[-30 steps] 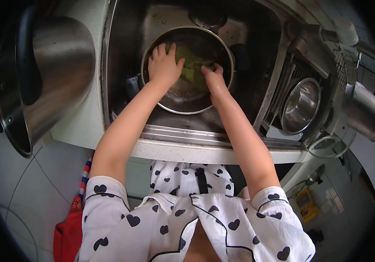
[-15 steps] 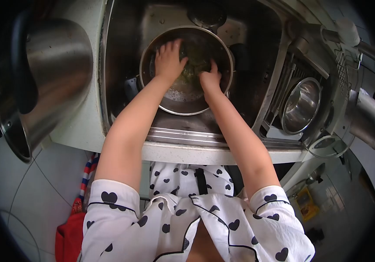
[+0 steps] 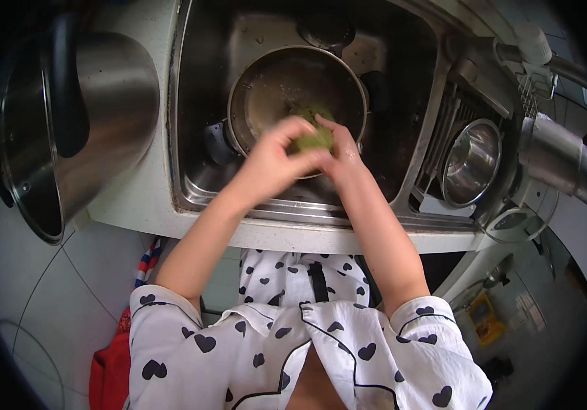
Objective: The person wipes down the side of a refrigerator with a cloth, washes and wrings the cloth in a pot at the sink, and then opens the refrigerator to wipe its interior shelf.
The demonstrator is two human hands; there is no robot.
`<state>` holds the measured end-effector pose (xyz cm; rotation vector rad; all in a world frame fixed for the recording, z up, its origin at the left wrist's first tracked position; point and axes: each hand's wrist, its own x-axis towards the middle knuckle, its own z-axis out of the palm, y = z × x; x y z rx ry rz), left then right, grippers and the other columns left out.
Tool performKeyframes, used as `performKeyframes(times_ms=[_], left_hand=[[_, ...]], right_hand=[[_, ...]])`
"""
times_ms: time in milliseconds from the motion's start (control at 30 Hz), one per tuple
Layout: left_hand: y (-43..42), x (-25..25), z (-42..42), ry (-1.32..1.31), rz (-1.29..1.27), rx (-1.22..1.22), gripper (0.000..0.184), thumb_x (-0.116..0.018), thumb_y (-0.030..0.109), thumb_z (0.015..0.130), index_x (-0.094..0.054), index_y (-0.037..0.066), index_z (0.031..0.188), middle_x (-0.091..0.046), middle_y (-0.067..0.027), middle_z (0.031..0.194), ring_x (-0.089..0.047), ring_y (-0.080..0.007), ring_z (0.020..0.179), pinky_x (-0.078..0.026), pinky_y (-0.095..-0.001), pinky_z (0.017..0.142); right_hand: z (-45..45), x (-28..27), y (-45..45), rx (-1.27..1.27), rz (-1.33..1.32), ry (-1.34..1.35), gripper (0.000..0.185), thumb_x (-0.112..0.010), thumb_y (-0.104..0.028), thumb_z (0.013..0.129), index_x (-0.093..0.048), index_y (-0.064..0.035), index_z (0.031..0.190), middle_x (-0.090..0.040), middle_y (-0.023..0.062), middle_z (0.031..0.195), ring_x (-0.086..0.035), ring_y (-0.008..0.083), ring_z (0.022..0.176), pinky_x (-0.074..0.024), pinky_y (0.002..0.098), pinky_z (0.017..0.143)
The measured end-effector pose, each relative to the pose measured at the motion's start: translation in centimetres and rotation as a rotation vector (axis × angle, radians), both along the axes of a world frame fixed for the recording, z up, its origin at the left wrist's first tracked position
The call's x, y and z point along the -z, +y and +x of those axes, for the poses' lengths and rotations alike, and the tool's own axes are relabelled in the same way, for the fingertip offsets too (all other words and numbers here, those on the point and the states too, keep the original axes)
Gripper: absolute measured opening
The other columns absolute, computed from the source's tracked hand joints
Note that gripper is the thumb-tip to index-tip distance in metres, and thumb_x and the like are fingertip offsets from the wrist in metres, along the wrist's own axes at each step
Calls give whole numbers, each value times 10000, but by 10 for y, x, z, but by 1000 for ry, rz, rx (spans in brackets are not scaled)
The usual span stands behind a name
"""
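Observation:
In the sink stands a round metal pan [image 3: 239, 92] with water in it. Above its near side, both my hands close in on a soft green clump [image 3: 317, 137], perhaps leafy greens; its exact kind is hard to make out. My left hand [image 3: 283, 154], smeared by motion, curls around the clump from the left. From the right, my wet right hand [image 3: 342, 147] grips it, fingers bent over its side. Parts of the clump are hidden behind the fingers.
A tall steel pot [image 3: 112, 109] lies on its side on the counter [image 3: 136, 217] at the left. The sink's rim [image 3: 293, 210] runs along the front. To the right sits a steel bowl [image 3: 472, 164] by a rack, with a glass lid [image 3: 519, 222] below.
The green clump, in the pan's water earlier, is now lifted out between my hands. Both hands have come together toward the near rim; the left moved right and nearer.

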<state>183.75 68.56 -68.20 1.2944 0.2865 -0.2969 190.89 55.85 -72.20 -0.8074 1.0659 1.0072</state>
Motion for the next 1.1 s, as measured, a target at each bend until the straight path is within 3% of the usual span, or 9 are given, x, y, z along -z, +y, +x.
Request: performKeyframes(times_ms=[67, 133, 233, 333, 467, 567, 600, 633, 1100], left_hand=[[11, 19, 6, 200, -181, -333, 208, -627, 172, 893, -571, 56, 1056, -604, -51, 1083, -568, -110, 982, -434, -277, 896], [13, 43, 14, 343, -218, -419, 278, -610, 181, 903, -550, 56, 1144, -603, -60, 1101, -556, -137, 1047, -429, -297, 925], [2, 44, 18, 479, -618, -524, 348, -601, 161, 904, -519, 79, 1233, -574, -74, 1173, -524, -165, 1129, -419, -310, 949], [1, 45, 19, 284, -653, -466, 309, -573, 145, 918, -539, 79, 1218, -531, -69, 1240, -501, -168, 1157, -408, -314, 970], [-5, 37, 11, -156, 168, -123, 255, -685, 144, 808, -611, 81, 1044, -534, -65, 1148, -506, -206, 1098, -417, -328, 922], [-15, 18, 14, -429, 589, -102, 310, -807, 164, 633, -623, 86, 870, -534, -78, 934, -505, -265, 942, -420, -355, 828], [-15, 15, 16, -475, 620, -74, 297, -805, 168, 638, -624, 86, 858, -535, -75, 923, -500, -265, 925, -419, -357, 818], [-14, 13, 18, -520, 649, -45, 284, -803, 171, 643, -624, 85, 846, -537, -72, 912, -496, -265, 908, -419, -359, 809], [-29, 1, 28, -644, 741, -114, 212, -709, 149, 704, -546, 60, 603, -487, -65, 604, -465, -241, 582, -397, -351, 533]], right_hand=[[-9, 6, -5, 133, 151, -95, 297, -482, -179, 944, -506, 18, 1165, -576, 168, 1161, -594, 289, 1047, -476, 427, 927], [-15, -8, -10, 152, 267, -188, 326, -497, -176, 938, -500, 17, 1201, -567, 164, 1198, -580, 290, 1087, -462, 426, 965], [-17, -22, -11, 99, 295, -217, 384, -472, -230, 954, -474, 4, 1258, -528, 159, 1274, -519, 291, 1182, -406, 446, 1021], [-8, -30, -16, 94, 398, -121, 399, -424, -297, 977, -478, -12, 1252, -524, 146, 1271, -518, 289, 1178, -405, 455, 1017], [-6, -17, -10, 51, 280, -22, 506, -300, -448, 993, -476, -40, 1235, -514, 148, 1246, -516, 281, 1169, -438, 445, 969], [-5, 0, -9, 56, 410, -60, 425, -368, -431, 985, -528, -57, 1110, -575, 121, 1052, -590, 259, 985, -511, 410, 837], [-5, 2, -8, 43, 441, -97, 415, -381, -430, 983, -535, -59, 1089, -583, 114, 1015, -603, 253, 942, -522, 404, 808], [-2, -50, 9, -35, 142, -206, 365, -427, -408, 977, -547, -70, 1041, -590, 92, 947, -612, 231, 860, -535, 396, 749], [-15, -12, 10, 27, 181, -360, 354, -440, -401, 975, -546, -71, 1050, -594, 88, 972, -614, 224, 886, -533, 386, 768]])
